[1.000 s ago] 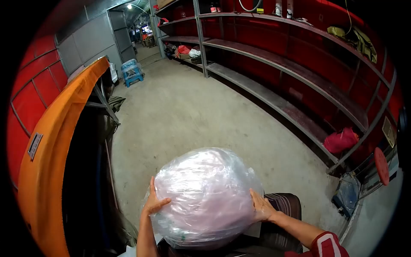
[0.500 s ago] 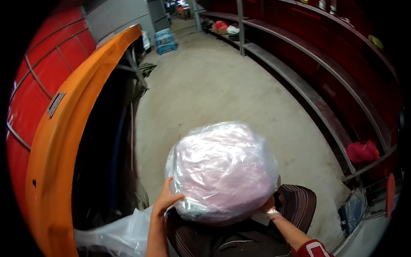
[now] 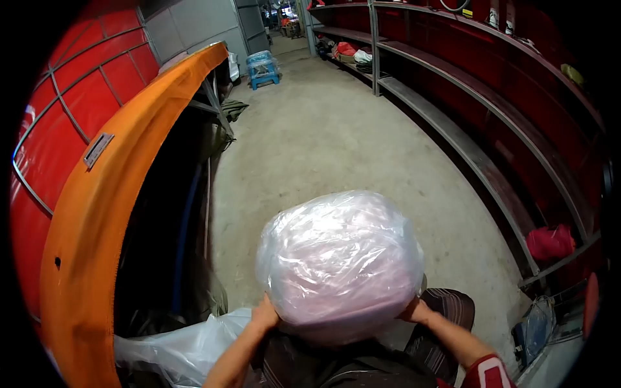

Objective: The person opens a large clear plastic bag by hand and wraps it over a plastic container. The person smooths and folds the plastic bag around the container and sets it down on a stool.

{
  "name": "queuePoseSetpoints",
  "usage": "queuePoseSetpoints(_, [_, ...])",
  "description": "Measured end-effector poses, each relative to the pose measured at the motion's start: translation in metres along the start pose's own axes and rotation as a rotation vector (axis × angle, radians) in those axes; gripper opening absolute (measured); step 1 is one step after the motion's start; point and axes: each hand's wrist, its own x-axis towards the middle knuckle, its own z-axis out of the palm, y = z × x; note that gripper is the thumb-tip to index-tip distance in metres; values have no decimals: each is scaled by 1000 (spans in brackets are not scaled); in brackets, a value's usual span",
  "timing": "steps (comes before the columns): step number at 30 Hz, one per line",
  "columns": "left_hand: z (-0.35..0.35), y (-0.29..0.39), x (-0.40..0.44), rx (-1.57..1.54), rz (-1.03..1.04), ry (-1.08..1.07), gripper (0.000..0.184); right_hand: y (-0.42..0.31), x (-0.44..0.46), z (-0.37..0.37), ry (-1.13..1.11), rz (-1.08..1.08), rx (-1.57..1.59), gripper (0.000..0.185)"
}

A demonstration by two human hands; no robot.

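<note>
A large rounded bundle (image 3: 343, 258), pinkish inside clear shiny plastic, sits upright over my lap. What is packed inside cannot be made out. My left hand (image 3: 264, 314) grips its lower left side, with most of the fingers hidden behind the plastic. At the lower right, my right hand (image 3: 414, 311) holds the opposite side, and its fingertips are tucked out of sight. A loose clear plastic sheet (image 3: 187, 346) lies to the left, beside my left forearm.
An orange-covered table edge (image 3: 97, 213) runs along the left, with dark space beneath. Metal shelves (image 3: 446, 129) line the right wall, with a pink cloth bundle (image 3: 550, 242) on the low shelf. Far ahead on the concrete floor (image 3: 310, 142) stand blue stools (image 3: 263, 70).
My left hand has slid from the bundle's left face down to its lower left edge. The bundle has turned slightly and sits a little lower and further right in view.
</note>
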Motion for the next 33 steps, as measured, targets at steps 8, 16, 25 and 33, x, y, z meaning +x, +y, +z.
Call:
queuePoseSetpoints(8, [38, -79, 72, -163, 632, -190, 47, 25, 50, -106, -380, 664, 1049, 30])
queuePoseSetpoints(16, [-110, 55, 10, -599, 265, 140, 53, -56, 127, -226, 311, 357, 607, 35])
queuePoseSetpoints(25, [-93, 86, 130, -833, 132, -259, 67, 11, 219, -156, 8, 381, 1450, 56])
queuePoseSetpoints(33, [-63, 57, 187, -780, 6, -220, 57, 12, 204, -135, 258, 421, 1139, 49])
